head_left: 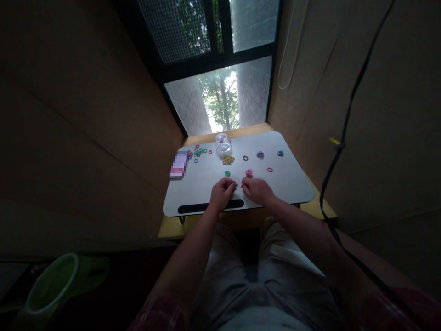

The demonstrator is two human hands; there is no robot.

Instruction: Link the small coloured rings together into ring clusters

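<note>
Over the front of a white lap table, my left hand [222, 192] is closed in a pinch, with a small green hair tie [236, 185] showing at its fingertips. Close on its right, my right hand [257, 190] pinches a small pink hair tie [242, 185]. A slight gap lies between the two hands' fingertips. Just beyond them rest a green pile of hair ties [227, 174] and a pink pile [249, 173]. Farther back are a yellow pile [228, 160], a purple pile [260, 155] and a blue pile [280, 153]. The fingers partly hide what they hold.
A clear plastic jar [223, 146] stands at the table's back. Mixed loose hair ties [200, 151] lie at the back left, beside a phone [179, 164]. A black slot [193, 208] runs along the front edge. A dark cord [347, 110] hangs at the right.
</note>
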